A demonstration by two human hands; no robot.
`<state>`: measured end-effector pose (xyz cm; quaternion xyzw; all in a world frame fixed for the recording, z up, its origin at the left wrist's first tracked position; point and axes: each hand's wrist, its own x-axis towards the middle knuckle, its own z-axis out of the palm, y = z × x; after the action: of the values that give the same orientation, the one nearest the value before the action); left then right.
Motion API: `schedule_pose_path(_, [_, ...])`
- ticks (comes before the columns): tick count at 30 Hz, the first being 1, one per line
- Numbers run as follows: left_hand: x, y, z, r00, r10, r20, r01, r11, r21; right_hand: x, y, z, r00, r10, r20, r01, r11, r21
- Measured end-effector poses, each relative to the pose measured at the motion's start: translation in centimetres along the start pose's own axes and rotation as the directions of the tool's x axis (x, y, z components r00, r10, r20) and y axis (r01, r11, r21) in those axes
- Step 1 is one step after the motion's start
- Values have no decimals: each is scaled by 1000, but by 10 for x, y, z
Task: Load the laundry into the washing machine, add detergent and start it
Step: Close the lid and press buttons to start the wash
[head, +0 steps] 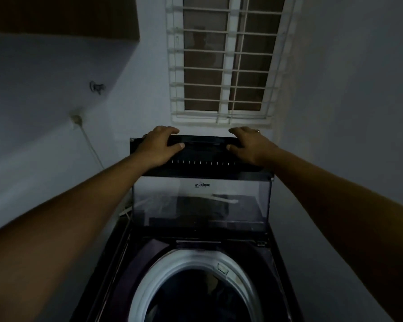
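A dark top-loading washing machine (116, 263) stands below me with its glass lid (200, 205) raised upright. My left hand (159, 145) grips the lid's top edge on the left, fingers curled over it. On the right of that same edge sits my right hand (247, 145), with a ring on one finger. The drum opening (196, 296) has a white rim, and dark laundry lies dimly inside it.
A barred white window (223, 59) fills the wall behind the machine. A wall socket with a cable (76, 119) is on the left wall, below a dark cabinet (61, 17). Walls close in on both sides of the machine.
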<state>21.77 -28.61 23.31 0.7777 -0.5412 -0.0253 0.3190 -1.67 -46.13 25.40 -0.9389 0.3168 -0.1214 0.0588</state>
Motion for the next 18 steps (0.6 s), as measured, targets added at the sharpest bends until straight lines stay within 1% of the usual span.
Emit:
schedule_pose_path(3, [19, -8, 13, 999, 33, 42, -42, 971, 236, 13, 16, 14, 998, 8, 62, -4, 997, -73])
schedule_pose_path(5, [27, -14, 18, 996, 9, 89, -39, 940, 340, 16, 23, 23, 996, 1, 87, 11, 990, -139])
schedule_pose_path(8, [25, -22, 20, 993, -13, 119, -33, 924, 381, 15, 27, 31, 997, -28, 68, 42, 977, -210])
schedule_pose_path(12, [15, -24, 16, 994, 38, 101, -79, 893, 444, 9, 23, 25, 999, -30, 28, 35, 982, -184])
schedule_pose_path(18, [-5, -5, -3, 995, 25, 92, -68, 862, 502, -25, 4, 10, 999, -30, -31, 25, 988, -151])
